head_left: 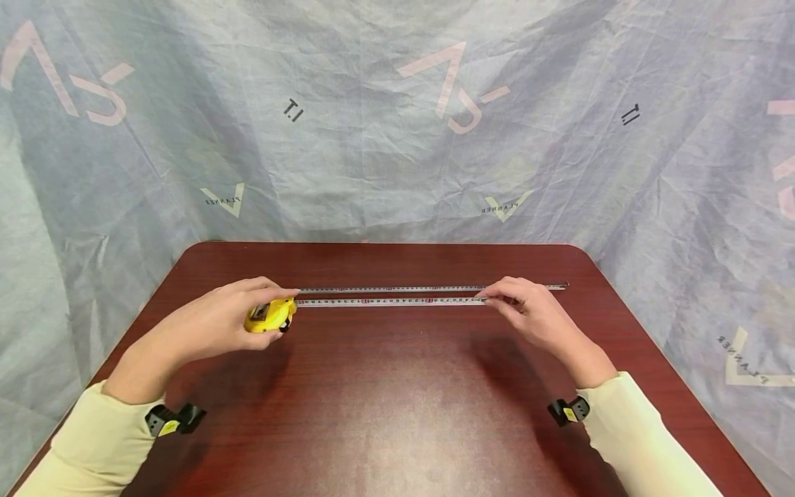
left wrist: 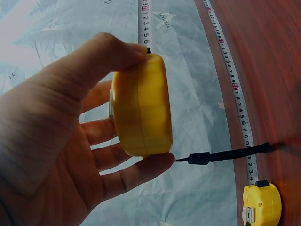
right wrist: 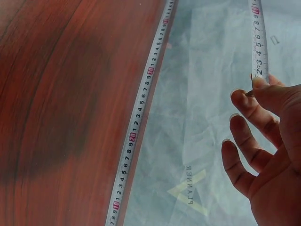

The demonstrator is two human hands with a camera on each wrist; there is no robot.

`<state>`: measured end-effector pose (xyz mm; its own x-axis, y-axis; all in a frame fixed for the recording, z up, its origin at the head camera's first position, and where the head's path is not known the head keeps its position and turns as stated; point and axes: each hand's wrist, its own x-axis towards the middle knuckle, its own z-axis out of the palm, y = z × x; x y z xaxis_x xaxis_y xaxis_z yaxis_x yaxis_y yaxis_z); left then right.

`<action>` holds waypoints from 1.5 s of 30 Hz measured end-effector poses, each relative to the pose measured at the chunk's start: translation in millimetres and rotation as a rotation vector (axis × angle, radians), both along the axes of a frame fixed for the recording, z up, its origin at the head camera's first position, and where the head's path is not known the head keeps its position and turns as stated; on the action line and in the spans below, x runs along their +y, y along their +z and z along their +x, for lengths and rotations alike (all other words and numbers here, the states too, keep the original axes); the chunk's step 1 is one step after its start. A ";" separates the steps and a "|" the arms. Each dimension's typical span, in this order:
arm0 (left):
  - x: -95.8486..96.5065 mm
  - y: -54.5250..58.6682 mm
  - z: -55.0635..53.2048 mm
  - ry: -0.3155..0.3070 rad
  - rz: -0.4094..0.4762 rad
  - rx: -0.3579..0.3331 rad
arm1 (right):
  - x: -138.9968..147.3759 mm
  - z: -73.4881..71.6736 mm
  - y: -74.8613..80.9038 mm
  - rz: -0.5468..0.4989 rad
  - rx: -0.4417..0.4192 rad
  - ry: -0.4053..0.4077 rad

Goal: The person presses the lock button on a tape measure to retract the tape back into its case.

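Note:
My left hand (head_left: 214, 321) grips the yellow case of a tape measure (head_left: 272, 316), thumb on one side and fingers on the other. From it a pale numbered blade (head_left: 391, 301) runs straight across to my right hand (head_left: 535, 314), which pinches the metal-tipped end between thumb and fingertip. The other right fingers are spread and bent loosely in the right wrist view. Beyond it, a second blade (head_left: 385, 288) lies extended along the table; its yellow case (left wrist: 263, 205) shows at the lower right of the left wrist view. A black wrist strap (left wrist: 211, 155) hangs by the held case.
The dark red wooden table (head_left: 397, 400) has rounded far corners. A grey-blue printed sheet (head_left: 360, 138) hangs behind it and at both sides. A black camera mount sits on each sleeved wrist.

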<state>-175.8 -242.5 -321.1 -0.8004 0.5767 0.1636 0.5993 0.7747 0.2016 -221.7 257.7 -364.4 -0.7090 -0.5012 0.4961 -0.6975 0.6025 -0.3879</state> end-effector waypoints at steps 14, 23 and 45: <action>6.8 -1.5 -1.7 -0.027 0.032 0.036 | -14.2 -3.2 -0.9 -0.036 -0.023 0.020; 11.6 -1.3 -2.7 -0.025 0.033 0.034 | -27.1 -4.5 0.3 -0.059 -0.032 0.046; 25.5 -3.1 -8.2 -0.045 0.045 0.039 | -58.8 -5.4 3.8 -0.061 -0.071 0.118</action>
